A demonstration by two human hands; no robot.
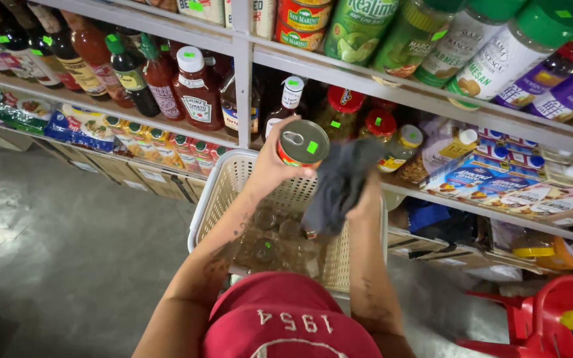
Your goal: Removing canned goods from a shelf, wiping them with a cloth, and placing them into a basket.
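The left hand had its fingers closed around a red tin can, lifted above the cream plastic basket. The right hand gripped a dark grey cloth just beside the can.

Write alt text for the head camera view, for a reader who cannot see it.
Seen from above, a person's left hand holds a tin can with a green sticker on its lid while the right hand presses a dark grey cloth against it. Below them sits a cream plastic basket holding glass jars, in front of shop shelves packed with sauce bottles and jars.
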